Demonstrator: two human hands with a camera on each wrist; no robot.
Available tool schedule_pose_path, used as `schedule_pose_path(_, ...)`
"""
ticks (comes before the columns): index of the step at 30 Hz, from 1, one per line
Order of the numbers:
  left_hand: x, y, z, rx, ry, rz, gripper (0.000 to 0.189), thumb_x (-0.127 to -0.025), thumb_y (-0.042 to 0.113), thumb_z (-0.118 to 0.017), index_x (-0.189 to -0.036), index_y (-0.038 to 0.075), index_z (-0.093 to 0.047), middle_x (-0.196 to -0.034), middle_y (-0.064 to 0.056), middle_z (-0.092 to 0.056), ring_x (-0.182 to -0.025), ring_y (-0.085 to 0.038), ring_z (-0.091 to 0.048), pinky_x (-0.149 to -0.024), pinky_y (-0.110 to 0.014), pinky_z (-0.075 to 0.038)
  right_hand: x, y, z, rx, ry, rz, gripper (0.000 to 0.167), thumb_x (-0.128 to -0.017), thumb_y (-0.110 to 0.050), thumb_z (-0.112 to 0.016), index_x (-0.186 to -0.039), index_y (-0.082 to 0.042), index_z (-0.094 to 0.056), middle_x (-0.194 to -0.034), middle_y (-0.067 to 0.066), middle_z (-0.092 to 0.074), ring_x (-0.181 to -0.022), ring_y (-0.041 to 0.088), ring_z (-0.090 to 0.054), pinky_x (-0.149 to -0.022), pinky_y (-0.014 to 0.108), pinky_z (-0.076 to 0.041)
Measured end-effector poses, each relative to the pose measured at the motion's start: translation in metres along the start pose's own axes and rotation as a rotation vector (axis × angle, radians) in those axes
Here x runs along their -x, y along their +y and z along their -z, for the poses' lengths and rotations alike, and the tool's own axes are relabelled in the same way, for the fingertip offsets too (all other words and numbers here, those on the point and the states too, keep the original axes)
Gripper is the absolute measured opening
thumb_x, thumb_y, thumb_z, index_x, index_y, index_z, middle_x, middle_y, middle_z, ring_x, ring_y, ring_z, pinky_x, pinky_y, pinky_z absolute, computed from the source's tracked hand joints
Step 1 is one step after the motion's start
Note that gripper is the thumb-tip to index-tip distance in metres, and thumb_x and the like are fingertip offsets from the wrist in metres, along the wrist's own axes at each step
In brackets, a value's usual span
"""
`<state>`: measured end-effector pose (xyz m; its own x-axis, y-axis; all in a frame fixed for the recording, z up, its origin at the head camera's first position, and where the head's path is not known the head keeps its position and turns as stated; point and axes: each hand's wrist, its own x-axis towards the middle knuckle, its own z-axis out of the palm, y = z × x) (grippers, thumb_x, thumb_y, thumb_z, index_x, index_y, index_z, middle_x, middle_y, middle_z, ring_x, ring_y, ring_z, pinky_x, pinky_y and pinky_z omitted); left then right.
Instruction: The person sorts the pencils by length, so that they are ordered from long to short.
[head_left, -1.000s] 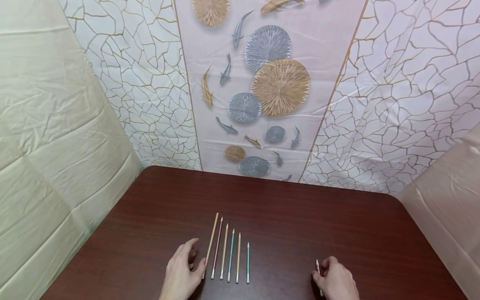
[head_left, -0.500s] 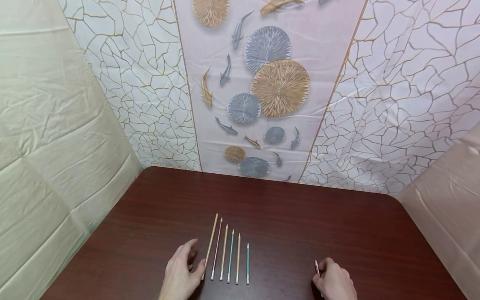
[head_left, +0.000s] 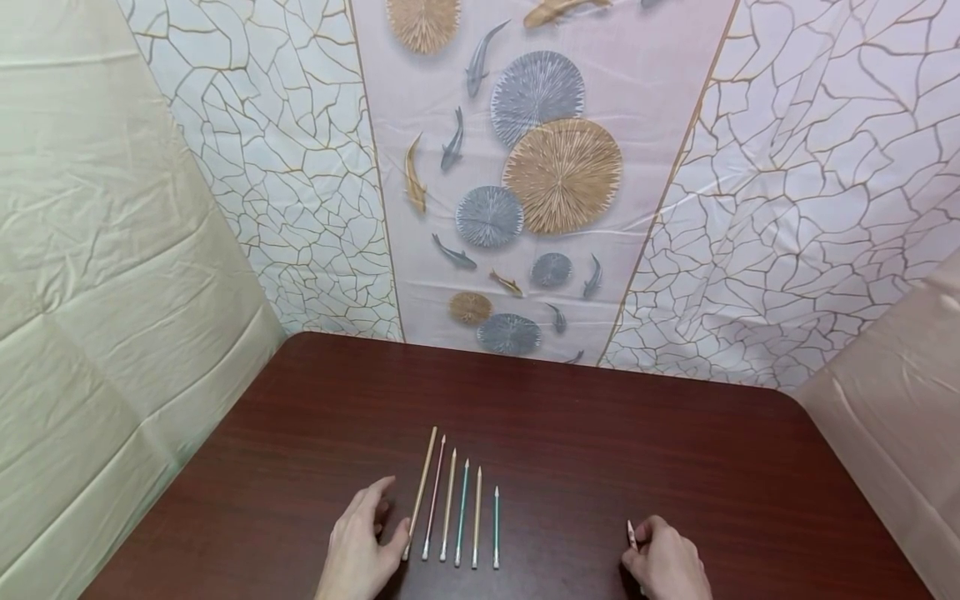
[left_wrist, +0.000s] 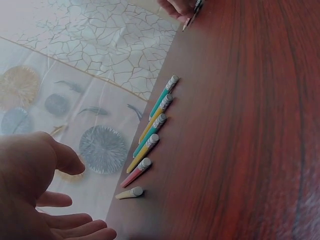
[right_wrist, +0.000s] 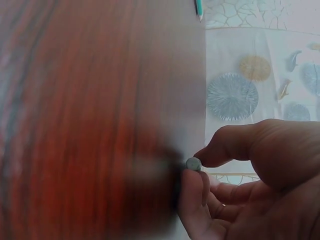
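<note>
My right hand [head_left: 666, 560] pinches a short pencil [head_left: 631, 533] between thumb and fingers, low over the right part of the table. Only its pale pinkish tip shows in the head view; its round grey end [right_wrist: 193, 164] shows in the right wrist view. My left hand [head_left: 360, 542] is relaxed, thumb and fingers spread, beside the row's leftmost pencil, a long tan one [head_left: 424, 479]. Whether the thumb touches it I cannot tell. Rightward follow a red pencil [head_left: 434, 500], a yellow pencil [head_left: 448, 504], a teal pencil [head_left: 462, 512], another yellow pencil [head_left: 477, 517] and a shorter teal pencil [head_left: 497, 527].
All the row's pencils lie on a dark reddish-brown table [head_left: 570, 442], erasers towards me, stepping down in length from left to right. Patterned cloth [head_left: 510, 250] hangs behind the table's far edge. Plain cream cloth [head_left: 97, 292] hangs at the left.
My right hand has shifted slightly left with the short pencil, whose visible tip has moved a little left. My left hand and the row of pencils stay in place.
</note>
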<state>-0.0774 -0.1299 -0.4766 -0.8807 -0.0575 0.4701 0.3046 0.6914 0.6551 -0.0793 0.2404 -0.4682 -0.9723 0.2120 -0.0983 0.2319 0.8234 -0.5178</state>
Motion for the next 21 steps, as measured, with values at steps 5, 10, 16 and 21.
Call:
schedule_pose_path(5, 0.000, 0.001, 0.001, -0.010, 0.002, -0.009, 0.055, -0.072, 0.001, -0.079, -0.124, 0.001, -0.062, -0.110, -0.013, -0.067, -0.087, -0.026, -0.068, -0.066, -0.032, -0.056, 0.001, -0.002, -0.003, -0.057, 0.008, 0.039, 0.019, -0.071, -0.010, -0.074, -0.086, -0.009, -0.061, -0.070, -0.005, -0.056, -0.064, 0.015, -0.053, -0.061, 0.038, -0.044)
schedule_pose_path(10, 0.000, 0.000, 0.001, -0.039, -0.010, -0.009, 0.056, -0.072, 0.003, -0.080, -0.125, 0.002, -0.062, -0.109, -0.012, -0.067, -0.086, -0.024, -0.068, -0.068, -0.033, -0.054, 0.003, -0.007, -0.006, -0.118, 0.015, 0.062, 0.020, -0.068, -0.007, -0.072, -0.084, -0.009, -0.061, -0.068, -0.007, -0.057, -0.060, 0.012, -0.053, -0.061, 0.033, -0.044)
schedule_pose_path(16, 0.000, 0.001, 0.002, -0.047, -0.017, -0.004, 0.059, -0.072, 0.004, -0.081, -0.127, 0.003, -0.060, -0.110, -0.012, -0.066, -0.087, -0.024, -0.067, -0.069, -0.034, -0.054, 0.007, -0.015, -0.009, -0.259, -0.007, 0.039, 0.020, -0.069, -0.001, -0.067, -0.087, -0.006, -0.060, -0.068, -0.003, -0.055, -0.050, 0.015, -0.055, -0.046, 0.030, -0.049)
schedule_pose_path(21, 0.001, 0.002, 0.002, -0.053, -0.034, 0.000, 0.062, -0.073, 0.006, -0.081, -0.130, 0.005, -0.059, -0.111, -0.012, -0.065, -0.088, -0.023, -0.067, -0.070, -0.039, -0.053, 0.008, -0.021, -0.011, -0.334, -0.028, 0.035, 0.020, -0.070, 0.002, -0.064, -0.089, -0.004, -0.059, -0.070, 0.000, -0.055, -0.055, 0.016, -0.056, -0.045, 0.031, -0.051)
